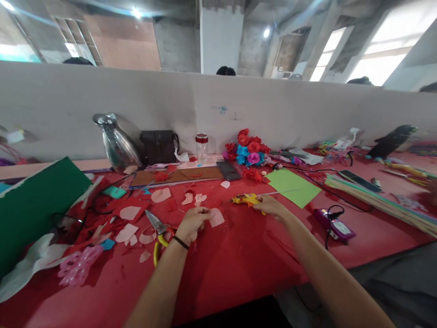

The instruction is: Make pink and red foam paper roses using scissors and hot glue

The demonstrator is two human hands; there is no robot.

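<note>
Between the fingertips of my left hand [193,224] is the edge of a pink paper piece [217,218], low over the red tabletop. My right hand [271,206] is wrapped round a yellow glue gun [246,199], whose nozzle points left, above and to the right of that paper. Scissors [159,229] with yellow handles lie open just left of my left wrist. Several pink paper pieces [129,212] and red scraps are scattered beyond them. Small curled pink pieces [200,199] rest behind my left fingers.
A metal jug [118,143], a dark bag [158,147], a glass jar [202,149] and paper flowers [253,148] stand along the partition [164,100]. Green sheets [294,186], a purple power socket [334,224] with cables and long strips [382,202] lie right. A green board [44,209] is left.
</note>
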